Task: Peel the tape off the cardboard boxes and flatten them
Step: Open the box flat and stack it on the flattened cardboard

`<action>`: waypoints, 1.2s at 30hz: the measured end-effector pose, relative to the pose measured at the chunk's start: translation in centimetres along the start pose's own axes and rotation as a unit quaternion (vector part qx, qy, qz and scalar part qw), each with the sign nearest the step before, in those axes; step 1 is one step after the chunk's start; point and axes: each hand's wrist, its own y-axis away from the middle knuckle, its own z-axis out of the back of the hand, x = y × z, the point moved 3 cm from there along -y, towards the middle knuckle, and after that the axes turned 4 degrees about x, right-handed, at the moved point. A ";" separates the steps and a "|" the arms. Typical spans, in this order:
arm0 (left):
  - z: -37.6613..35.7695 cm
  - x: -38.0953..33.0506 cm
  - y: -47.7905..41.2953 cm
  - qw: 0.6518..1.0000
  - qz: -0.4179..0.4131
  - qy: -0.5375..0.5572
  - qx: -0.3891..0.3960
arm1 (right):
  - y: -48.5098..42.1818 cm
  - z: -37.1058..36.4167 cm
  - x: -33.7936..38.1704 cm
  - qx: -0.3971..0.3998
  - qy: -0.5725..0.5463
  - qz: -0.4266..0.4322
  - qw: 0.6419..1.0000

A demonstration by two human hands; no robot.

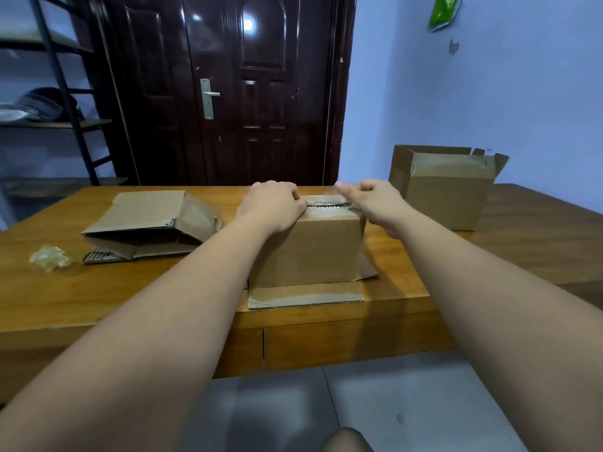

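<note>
Centre frame, a cardboard box sits on the table. The left hand, fingers curled, holds its top seam; the right hand pinches clear tape at the top's right edge.

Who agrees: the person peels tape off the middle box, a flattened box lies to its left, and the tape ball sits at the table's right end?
Wrong: the head view shows the tape ball at the left end of the table.

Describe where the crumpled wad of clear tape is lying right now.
In the head view the tape wad lies on the wooden table at the far left, just left of the partly flattened box.
</note>
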 end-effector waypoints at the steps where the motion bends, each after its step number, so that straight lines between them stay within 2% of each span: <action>1: 0.0 0.0 0.0 1.000 0.000 0.000 0.000 | -0.3 0.0 0.0 -0.032 0.020 0.016 0.999; 3: -0.1 0.0 0.1 1.000 -0.002 -0.002 -0.003 | -0.7 0.4 -0.3 -0.059 0.018 0.021 0.998; 8: -0.1 0.0 0.1 1.000 0.001 0.007 -0.003 | -0.4 1.1 -0.4 0.021 0.029 -0.022 0.999; 10: -0.1 0.1 0.0 1.000 0.000 0.009 -0.002 | -0.7 1.1 -0.1 0.002 0.008 -0.033 0.999; 13: -0.1 0.0 0.1 1.000 0.004 0.008 0.003 | -1.1 1.5 -0.4 -0.052 -0.095 -0.074 0.991; 16: -0.1 0.0 0.1 1.000 0.009 -0.001 0.000 | -1.1 2.9 -2.4 -0.163 -0.216 -0.130 0.954; 18: -0.1 0.0 0.0 1.000 0.007 -0.004 0.001 | -0.8 4.4 -4.8 -0.257 -0.317 -0.217 0.887; 19: -0.2 0.1 0.0 1.000 0.007 -0.005 0.002 | -0.3 5.0 -5.7 -0.273 -0.342 -0.241 0.866; 20: -0.2 0.1 -0.1 1.000 0.007 -0.004 0.003 | 0.3 5.4 -6.4 -0.273 -0.349 -0.252 0.860; 24: -0.2 0.2 -0.2 1.000 0.007 -0.003 0.001 | 2.1 5.0 -7.0 -0.226 -0.310 -0.244 0.891; 29: -0.3 0.2 -0.2 1.000 0.004 -0.005 0.001 | 2.2 4.6 -6.2 -0.206 -0.327 -0.236 0.892; 34: -0.3 0.2 0.0 1.000 0.002 -0.011 0.005 | 1.3 4.0 -3.9 -0.108 -0.216 -0.183 0.953; 36: -0.3 0.2 -0.1 1.000 0.003 -0.014 0.006 | 1.0 3.8 -2.9 -0.125 -0.155 -0.143 0.969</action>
